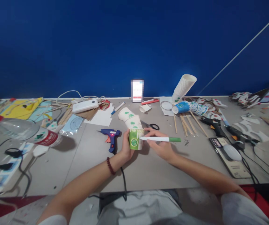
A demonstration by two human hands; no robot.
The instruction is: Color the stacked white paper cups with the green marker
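Note:
A paper cup (134, 140), partly coloured green with a scalloped band near its rim, is gripped from the left side by my left hand (126, 147). My right hand (160, 147) holds a white marker pen (162, 139) with a green end, its tip at the cup's right part. Just behind that cup, two white paper cups (127, 116) with green leaf prints lie on the table. Left of my left hand rests a blue hot glue gun (111, 137) with a small red light. Black-handled scissors (154, 126) lie partly hidden behind my right hand.
A tall stack of paper cups (184, 86) leans at the back, beside a blue cup (181, 107) and wooden sticks (188, 124). To the right are black glue guns (212, 125) and a phone (229, 159). A plastic bottle (24, 129) and power strip (12, 170) occupy the left.

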